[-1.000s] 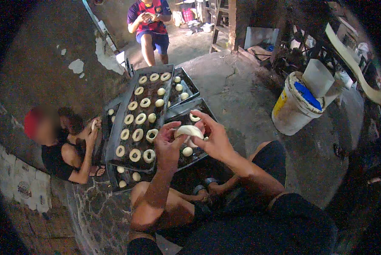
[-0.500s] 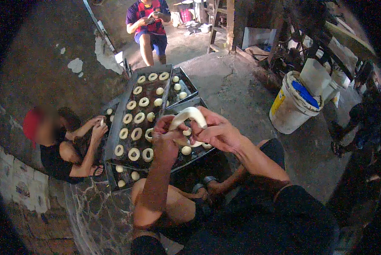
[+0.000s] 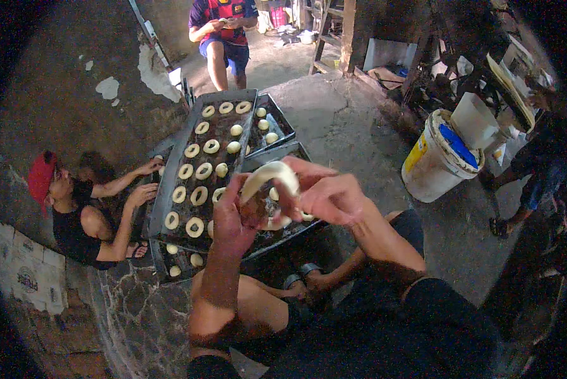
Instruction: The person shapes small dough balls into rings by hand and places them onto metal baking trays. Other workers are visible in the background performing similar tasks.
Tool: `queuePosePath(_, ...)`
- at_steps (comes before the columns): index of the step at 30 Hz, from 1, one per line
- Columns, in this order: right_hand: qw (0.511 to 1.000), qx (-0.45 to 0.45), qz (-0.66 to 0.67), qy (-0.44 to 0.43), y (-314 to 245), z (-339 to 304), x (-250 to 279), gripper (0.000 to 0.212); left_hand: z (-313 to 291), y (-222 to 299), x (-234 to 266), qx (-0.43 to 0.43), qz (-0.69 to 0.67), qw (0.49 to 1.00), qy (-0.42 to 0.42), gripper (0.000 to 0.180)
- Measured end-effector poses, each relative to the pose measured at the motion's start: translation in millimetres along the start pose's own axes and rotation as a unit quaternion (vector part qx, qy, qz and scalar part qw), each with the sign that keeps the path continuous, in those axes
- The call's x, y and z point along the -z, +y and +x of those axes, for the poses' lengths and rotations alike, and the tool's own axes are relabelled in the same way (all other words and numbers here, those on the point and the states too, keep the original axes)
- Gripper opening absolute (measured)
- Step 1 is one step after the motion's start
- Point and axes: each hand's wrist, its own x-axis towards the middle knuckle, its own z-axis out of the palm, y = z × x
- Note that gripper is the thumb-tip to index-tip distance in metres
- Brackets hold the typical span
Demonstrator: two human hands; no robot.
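Note:
A pale dough ring (image 3: 276, 170) is held up over the near end of a long dark tray. My left hand (image 3: 235, 218) is closed round the ring's left side. My right hand (image 3: 334, 196) is closed at its right side, with some fingers hidden behind the dough and partly blurred. Below my hands, rows of shaped dough rings (image 3: 195, 227) and a few round dough balls (image 3: 236, 130) lie on the dark metal tray (image 3: 221, 129). My hands hide part of its near right side.
Smaller trays (image 3: 289, 129) with dough balls stick out beneath and beside the long one. At left a person in a red cap (image 3: 40, 177) reaches to a tray edge; another person (image 3: 223, 44) works dough beyond. A white bucket (image 3: 432, 158) stands at right.
The dough ring has tilted and turned between my hands, and my left hand has shifted slightly left. The person at left has raised their head and spread their hands apart at the tray.

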Motion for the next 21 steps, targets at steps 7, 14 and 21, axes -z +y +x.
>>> queuePosePath(7,0.974,0.106,-0.127,0.152,-19.8,9.6,-10.4,0.065,-9.1,3.6,-10.4,-0.087,0.27,0.953,-0.102,0.045)
queuePosePath(14,0.915,-0.12,-0.362,0.13,14.4,26.6,33.9,0.024,2.5,8.4,-0.1,0.133,-0.177,0.975,-0.004,0.043)
queuePosePath(21,0.947,-0.127,-0.174,0.239,55.5,71.0,81.0,0.018,19.5,3.0,29.6,0.144,-0.245,0.958,0.04,0.047)
